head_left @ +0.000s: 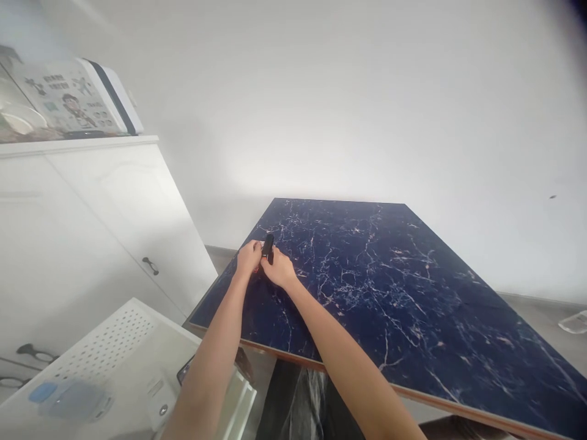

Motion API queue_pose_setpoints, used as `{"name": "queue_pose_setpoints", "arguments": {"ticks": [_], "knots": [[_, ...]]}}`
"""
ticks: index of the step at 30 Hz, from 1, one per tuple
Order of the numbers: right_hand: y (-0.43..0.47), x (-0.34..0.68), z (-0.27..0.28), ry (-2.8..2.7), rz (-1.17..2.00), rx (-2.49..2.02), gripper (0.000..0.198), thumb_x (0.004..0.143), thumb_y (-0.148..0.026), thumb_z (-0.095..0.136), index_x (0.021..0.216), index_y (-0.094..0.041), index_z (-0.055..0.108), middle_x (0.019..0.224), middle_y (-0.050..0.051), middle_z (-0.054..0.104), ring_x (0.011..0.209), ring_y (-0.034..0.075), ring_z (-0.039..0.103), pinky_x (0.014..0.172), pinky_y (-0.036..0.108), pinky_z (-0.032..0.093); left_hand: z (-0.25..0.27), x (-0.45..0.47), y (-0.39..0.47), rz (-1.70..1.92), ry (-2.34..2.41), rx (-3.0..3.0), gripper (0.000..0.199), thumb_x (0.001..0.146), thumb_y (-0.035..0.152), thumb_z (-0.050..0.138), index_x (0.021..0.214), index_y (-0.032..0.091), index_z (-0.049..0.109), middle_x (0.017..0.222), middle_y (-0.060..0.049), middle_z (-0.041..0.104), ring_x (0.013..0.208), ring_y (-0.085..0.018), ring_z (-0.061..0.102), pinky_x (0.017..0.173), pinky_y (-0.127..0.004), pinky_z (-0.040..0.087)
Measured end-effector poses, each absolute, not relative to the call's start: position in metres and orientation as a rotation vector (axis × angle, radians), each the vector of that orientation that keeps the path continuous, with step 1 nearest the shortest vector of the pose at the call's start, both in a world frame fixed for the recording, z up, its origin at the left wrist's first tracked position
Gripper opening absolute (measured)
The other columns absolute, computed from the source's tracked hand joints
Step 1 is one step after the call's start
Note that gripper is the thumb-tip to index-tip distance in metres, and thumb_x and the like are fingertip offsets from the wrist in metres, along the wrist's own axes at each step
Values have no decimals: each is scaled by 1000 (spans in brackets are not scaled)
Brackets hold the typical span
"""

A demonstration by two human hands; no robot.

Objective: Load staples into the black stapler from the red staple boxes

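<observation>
A small, dark, elongated thing [268, 244] stands up between my hands near the left edge of the blue marble-patterned table [367, 293]. It has a black top, with bits of red and white low down beside my fingers; its exact kind is too small to make out. My left hand [249, 256] is closed at its left side, fingers curled around the lower part. From the right, my right hand [279, 267] grips it too, thumb against its near side. My fingers hide most of its lower half.
At left stands a white cabinet [105, 232] with dark handles, bearing a printed white case [77, 101]. Nearer, a white stand [128, 354] carries a clear blue-capped bottle [76, 398], a white device [160, 400] and a partly hidden phone [184, 370]. A clear plastic item [575, 322] lies far right.
</observation>
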State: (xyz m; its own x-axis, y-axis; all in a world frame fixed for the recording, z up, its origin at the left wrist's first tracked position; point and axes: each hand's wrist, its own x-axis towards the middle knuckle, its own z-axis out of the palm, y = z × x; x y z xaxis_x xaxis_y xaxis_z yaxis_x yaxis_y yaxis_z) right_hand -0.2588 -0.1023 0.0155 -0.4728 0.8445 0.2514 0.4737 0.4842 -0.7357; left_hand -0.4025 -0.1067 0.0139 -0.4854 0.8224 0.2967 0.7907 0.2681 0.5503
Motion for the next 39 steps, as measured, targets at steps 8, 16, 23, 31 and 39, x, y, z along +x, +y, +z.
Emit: {"name": "queue_pose_setpoints", "arguments": {"ticks": [8,16,23,31,39], "knots": [[-78,-209,-1,-2004,977,-996,46,83,-14,58,128,-17,62,126,10,70,100,20,73,98,31,52,14,-401,-125,1066,2534,1701,40,102,30,31,116,21,67,120,-12,68,119,-26,59,103,-38,41],[-74,-218,-11,-2041,1018,-910,48,83,-8,54,130,-17,61,129,9,69,106,17,71,101,28,51,1,-385,-156,807,2458,2061,61,79,39,71,135,22,56,138,-13,53,122,-35,51,105,-46,42],[-57,-236,-3,-2013,857,-1032,58,83,-8,52,140,-18,54,137,10,64,110,20,70,106,33,48,3,-380,-154,723,2567,1985,63,84,36,64,144,22,48,144,-16,48,128,-36,47,108,-49,39],[-24,-256,8,-2182,1019,-1004,61,81,-7,50,139,-25,58,135,5,66,69,18,74,76,31,60,-1,-376,-156,490,2681,1975,76,96,50,47,157,11,25,158,-26,32,141,-43,35,112,-56,30],[-17,-254,2,-2121,1135,-909,61,79,-5,51,136,-25,61,137,4,64,77,16,73,56,22,59,0,-366,-156,470,2669,2091,77,96,41,48,160,12,17,162,-25,24,141,-44,33,111,-57,30]]}}
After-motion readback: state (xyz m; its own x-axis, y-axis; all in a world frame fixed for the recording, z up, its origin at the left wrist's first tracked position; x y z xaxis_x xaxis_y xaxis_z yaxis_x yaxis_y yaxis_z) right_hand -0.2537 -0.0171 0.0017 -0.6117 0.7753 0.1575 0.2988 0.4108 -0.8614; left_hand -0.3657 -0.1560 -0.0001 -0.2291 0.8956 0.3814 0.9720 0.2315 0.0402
